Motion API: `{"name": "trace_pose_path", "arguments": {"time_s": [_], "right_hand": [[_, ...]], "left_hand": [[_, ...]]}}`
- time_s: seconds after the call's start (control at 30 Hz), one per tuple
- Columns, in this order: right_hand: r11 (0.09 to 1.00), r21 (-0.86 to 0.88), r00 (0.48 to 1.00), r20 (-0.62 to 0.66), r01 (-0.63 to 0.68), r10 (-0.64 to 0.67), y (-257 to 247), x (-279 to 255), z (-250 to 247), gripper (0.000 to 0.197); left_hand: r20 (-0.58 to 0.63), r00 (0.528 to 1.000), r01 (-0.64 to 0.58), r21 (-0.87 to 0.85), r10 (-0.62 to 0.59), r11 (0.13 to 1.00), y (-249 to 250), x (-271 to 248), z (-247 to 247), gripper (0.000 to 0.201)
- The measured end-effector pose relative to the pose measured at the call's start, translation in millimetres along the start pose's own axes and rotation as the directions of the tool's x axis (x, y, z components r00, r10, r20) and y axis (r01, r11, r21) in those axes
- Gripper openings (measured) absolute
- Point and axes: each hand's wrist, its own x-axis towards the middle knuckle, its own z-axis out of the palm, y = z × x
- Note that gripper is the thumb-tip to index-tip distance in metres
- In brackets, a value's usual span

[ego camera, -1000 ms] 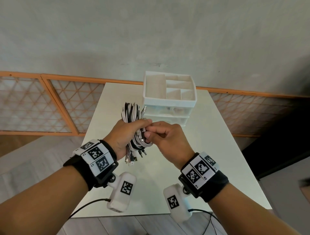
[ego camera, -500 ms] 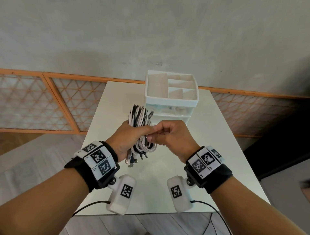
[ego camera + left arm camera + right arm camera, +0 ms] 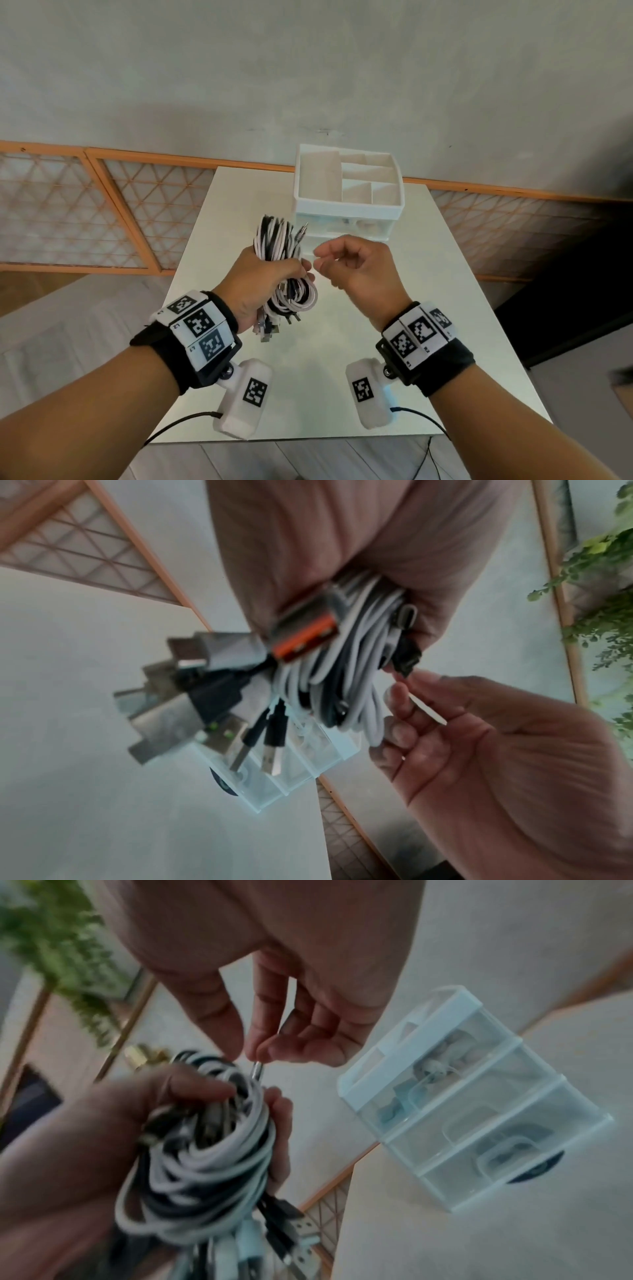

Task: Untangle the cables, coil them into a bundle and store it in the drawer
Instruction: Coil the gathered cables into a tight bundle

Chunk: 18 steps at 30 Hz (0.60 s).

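My left hand [image 3: 263, 274] grips a coiled bundle of white and black cables [image 3: 274, 236] above the middle of the white table [image 3: 445, 308]. Loops stick up out of the fist, and several USB plugs [image 3: 192, 696] hang below it. A silver jack tip [image 3: 303, 227] pokes out at the top right. My right hand [image 3: 356, 263] hovers just right of the bundle with loosely curled fingers and holds nothing. Behind stands the white drawer unit [image 3: 347, 208], with clear drawers [image 3: 479, 1123] that are closed.
The unit's top tray [image 3: 301, 178] has open compartments, and small items show through the drawer fronts. An orange-framed lattice screen [image 3: 102, 212] runs behind and left of the table. A green plant [image 3: 603, 588] is off to the side. The table's front edge [image 3: 308, 440] is near my wrists.
My right hand has let go of the cable end and drawn back to the right, off the bundle. The left hand has lifted the bundle slightly and still grips it.
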Motion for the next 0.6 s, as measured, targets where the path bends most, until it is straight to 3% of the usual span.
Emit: {"name": "trace_pose_path", "arguments": {"time_s": [0.13,0.27,0.37,0.6], "right_hand": [[0.998,0.033,0.989,0.137,-0.058,0.053,-2,1,3,0.020],[0.995,-0.004,0.986,0.131,-0.103,0.103,1,5,8,0.038],[0.990,-0.099,0.976,0.182,-0.103,0.120,0,10,10,0.055],[0.955,0.191,0.915,0.376,-0.227,0.143,-9,15,21,0.080]], "left_hand": [[-0.003,1.000,0.018,-0.087,-0.018,0.996,-1,0,-3,0.010],[0.061,0.998,0.014,-0.120,-0.007,0.993,0,-4,-6,0.032],[0.153,0.988,-0.013,-0.049,0.021,0.999,0,-9,-7,0.022],[0.074,0.988,-0.131,-0.071,0.136,0.989,10,-2,-13,0.024]]}}
